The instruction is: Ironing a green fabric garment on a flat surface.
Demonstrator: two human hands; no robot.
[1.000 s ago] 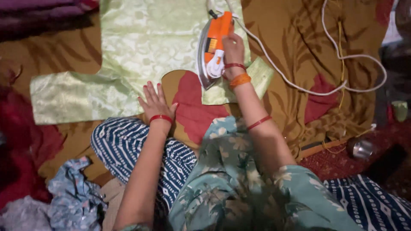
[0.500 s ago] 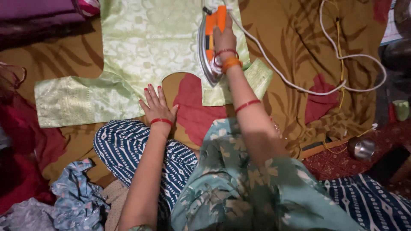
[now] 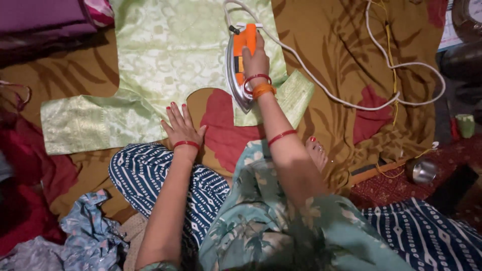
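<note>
The right hand (image 3: 255, 57) is wrapped around the orange handle of the iron (image 3: 241, 70), which rests near the lower right edge of the pale green garment (image 3: 170, 55) spread over the brown floor sheet (image 3: 331, 55). The iron looks heavy and rigid, its soleplate hot, so the handle is the only sensible grip. The garment seems thin, soft and slippery. The left hand (image 3: 182, 128) lies spread flat at its cut edge. Since a moment ago the iron has slid further up the cloth; its white cord (image 3: 351, 103) trails right.

Right hand (image 3: 255, 59) grips orange iron (image 3: 240, 68) on green garment (image 3: 170, 55); left hand (image 3: 181, 126) presses its edge.
</note>
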